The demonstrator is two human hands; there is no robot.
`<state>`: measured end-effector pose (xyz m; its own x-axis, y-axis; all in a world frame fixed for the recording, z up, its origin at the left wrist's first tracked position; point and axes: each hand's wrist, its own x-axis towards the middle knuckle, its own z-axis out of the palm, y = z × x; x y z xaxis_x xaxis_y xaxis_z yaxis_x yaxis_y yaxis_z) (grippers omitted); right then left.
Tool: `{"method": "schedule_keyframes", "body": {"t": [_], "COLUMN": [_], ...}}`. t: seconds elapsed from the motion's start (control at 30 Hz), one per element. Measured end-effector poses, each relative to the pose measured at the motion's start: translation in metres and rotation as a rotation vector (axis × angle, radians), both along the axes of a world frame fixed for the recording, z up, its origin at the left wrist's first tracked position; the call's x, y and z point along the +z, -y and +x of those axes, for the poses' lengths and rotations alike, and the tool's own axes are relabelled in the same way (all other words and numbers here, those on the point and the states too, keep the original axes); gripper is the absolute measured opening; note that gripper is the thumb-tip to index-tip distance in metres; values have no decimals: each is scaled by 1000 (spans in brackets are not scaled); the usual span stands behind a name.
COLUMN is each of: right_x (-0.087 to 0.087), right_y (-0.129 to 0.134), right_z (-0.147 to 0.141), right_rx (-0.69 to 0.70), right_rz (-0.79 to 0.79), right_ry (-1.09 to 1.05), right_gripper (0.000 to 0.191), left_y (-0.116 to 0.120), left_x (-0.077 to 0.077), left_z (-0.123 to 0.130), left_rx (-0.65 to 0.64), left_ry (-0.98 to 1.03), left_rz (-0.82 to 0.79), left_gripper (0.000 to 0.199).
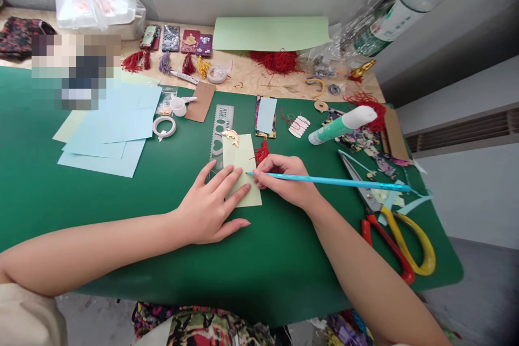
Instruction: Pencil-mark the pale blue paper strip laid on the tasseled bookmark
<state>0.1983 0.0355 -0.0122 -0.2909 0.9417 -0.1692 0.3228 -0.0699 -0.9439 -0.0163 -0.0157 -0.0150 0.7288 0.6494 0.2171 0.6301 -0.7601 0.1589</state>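
My left hand (221, 200) lies with spread fingers on a pale green paper strip (251, 194), pressing it against the green mat. A long blue pencil (324, 179) is in my right hand (286, 178), its dark tip over the paper just beside my left fingertips. On the strip's upper end sits a gold fish-shaped charm (231, 137). Partly beneath the strip and my left fingers is a clear stencil ruler (219, 121). Behind my right hand lies a floral tag with a red tassel (263, 151) and a light blue paper panel (266, 115) on it.
Large scissors (389, 221) with red and yellow handles lie at right, by a glue stick (343, 124) and fabric scraps. Blue paper sheets (105, 138), a tape roll (164, 127) and brown card (201, 101) are at left. Tasselled tags (190, 42) and red cord (278, 61) line the back.
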Motion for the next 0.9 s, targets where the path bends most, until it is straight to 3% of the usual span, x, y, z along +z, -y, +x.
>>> {"method": "schedule_keyframes", "body": {"t": [0.9], "right_x": [0], "right_y": [0], "right_z": [0], "right_rx": [-15], "right_rz": [16], "right_ry": [-41], "right_gripper": [23], "left_y": [0], "left_x": [-1], "left_z": [1], "left_rx": [4], "left_ry": [15], "left_rz": [-4], "left_gripper": [57]}}
